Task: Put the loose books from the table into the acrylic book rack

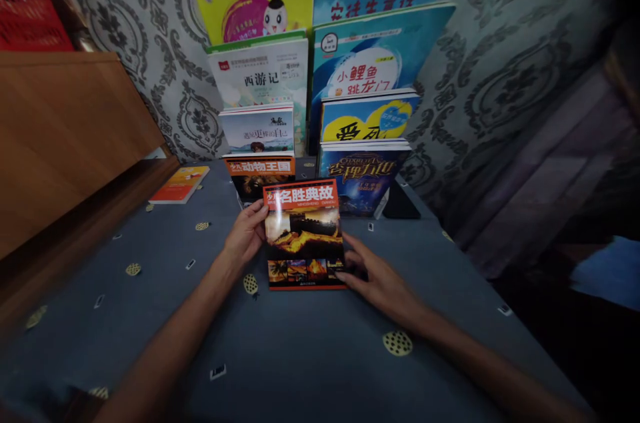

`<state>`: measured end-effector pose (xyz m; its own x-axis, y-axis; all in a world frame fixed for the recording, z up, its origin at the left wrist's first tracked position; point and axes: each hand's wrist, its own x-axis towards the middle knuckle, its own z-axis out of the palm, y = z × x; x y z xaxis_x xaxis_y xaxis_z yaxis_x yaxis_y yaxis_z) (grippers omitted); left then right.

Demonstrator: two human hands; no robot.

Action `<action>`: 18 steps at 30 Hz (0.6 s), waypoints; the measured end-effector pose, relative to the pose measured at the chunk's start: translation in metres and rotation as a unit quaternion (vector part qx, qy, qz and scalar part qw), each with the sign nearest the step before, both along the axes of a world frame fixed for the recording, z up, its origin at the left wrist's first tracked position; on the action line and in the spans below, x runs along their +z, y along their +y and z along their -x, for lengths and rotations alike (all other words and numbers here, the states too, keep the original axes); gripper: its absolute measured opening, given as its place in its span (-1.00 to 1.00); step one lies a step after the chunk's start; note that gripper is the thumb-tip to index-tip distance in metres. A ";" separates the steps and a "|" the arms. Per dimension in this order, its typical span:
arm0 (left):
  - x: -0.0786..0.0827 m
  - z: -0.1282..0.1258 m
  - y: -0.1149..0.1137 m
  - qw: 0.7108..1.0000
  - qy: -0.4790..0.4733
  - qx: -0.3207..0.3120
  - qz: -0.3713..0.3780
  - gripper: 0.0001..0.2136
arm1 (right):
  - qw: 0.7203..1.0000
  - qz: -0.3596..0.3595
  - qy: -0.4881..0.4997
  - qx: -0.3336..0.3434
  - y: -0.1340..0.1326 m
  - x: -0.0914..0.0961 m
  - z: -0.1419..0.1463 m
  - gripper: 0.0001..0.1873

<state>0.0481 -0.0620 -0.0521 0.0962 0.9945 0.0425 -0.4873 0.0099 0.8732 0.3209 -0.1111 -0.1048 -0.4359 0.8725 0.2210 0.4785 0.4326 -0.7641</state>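
Observation:
A book with a red-orange title band and a Great Wall picture point(303, 233) is held upright between my two hands, its cover facing me. My left hand point(246, 234) grips its upper left edge, thumb on the front. At the lower right edge, my right hand point(367, 269) has its thumb on the cover and its fingers behind. Just behind stand two stepped stacks of books. An orange-banded book point(260, 166) fronts the left stack, partly covered by the held one. A dark blue book point(360, 179) fronts the right stack.
The blue-grey patterned cloth point(320, 356) spreads under everything. An orange book point(179, 184) lies flat at the left, near a wooden cabinet point(65, 123). A dark flat object point(403, 201) sits beside the right stack. Patterned wallpaper point(165, 83) rises behind; a grey-purple curtain point(540, 176) hangs at the right.

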 end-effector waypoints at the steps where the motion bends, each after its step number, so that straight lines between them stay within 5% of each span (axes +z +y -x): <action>1: 0.003 0.002 -0.001 1.000 0.000 0.003 -0.010 -0.72 | 1.000 0.013 0.022 0.014 0.004 0.004 0.005 -0.30; 6: 0.017 0.015 -0.001 0.998 -0.011 0.027 -0.056 -0.68 | 0.995 0.007 0.092 0.047 0.021 0.020 0.035 -0.48; 18: 0.028 0.060 0.011 0.986 0.008 0.102 -0.129 -0.74 | 0.987 -0.129 0.087 -0.034 0.053 0.031 0.096 -0.85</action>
